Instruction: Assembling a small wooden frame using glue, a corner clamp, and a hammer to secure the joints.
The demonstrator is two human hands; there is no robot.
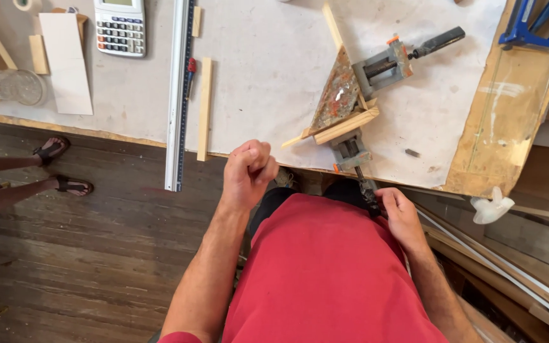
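1. Risk: corner clamp (357,82) at centre right of the frame sits near the table (268,57) edge, one screw handle (368,190) overhanging. Overturning could, in my judgement, shift the wooden strips (345,126) out of square.
2. Risk: long metal ruler (176,95) overhangs the edge at centre left; a knock could drop it.
3. Right hand (401,213), lower right: fingers curled around the overhanging handle, gripping it.
4. Left hand (248,173), centre: clenched in a fist, apparently holding nothing, clear of the table.
5. Bystander's sandalled feet (58,166) at left edge.
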